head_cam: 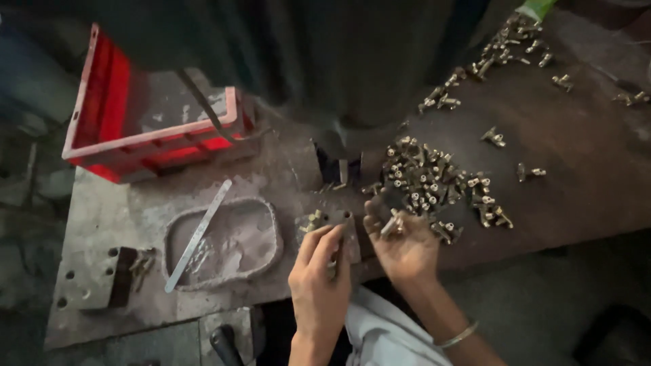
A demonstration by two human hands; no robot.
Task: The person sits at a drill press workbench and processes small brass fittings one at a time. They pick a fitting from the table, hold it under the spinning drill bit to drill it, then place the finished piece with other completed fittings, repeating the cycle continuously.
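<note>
Our right hand point(405, 245) cups small brass parts point(434, 183); tilt it and they could spill. Our left hand point(319, 271) fingers pinch a part at the block point(332, 220); it may slip.

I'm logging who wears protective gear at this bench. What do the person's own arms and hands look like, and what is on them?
Both hands are bare, with no gloves. The left hand and its forearm carry nothing: no sleeve, watch or ring shows. The right hand is bare too, and a thin metal bangle circles that forearm. No sleeves reach either forearm.
</note>
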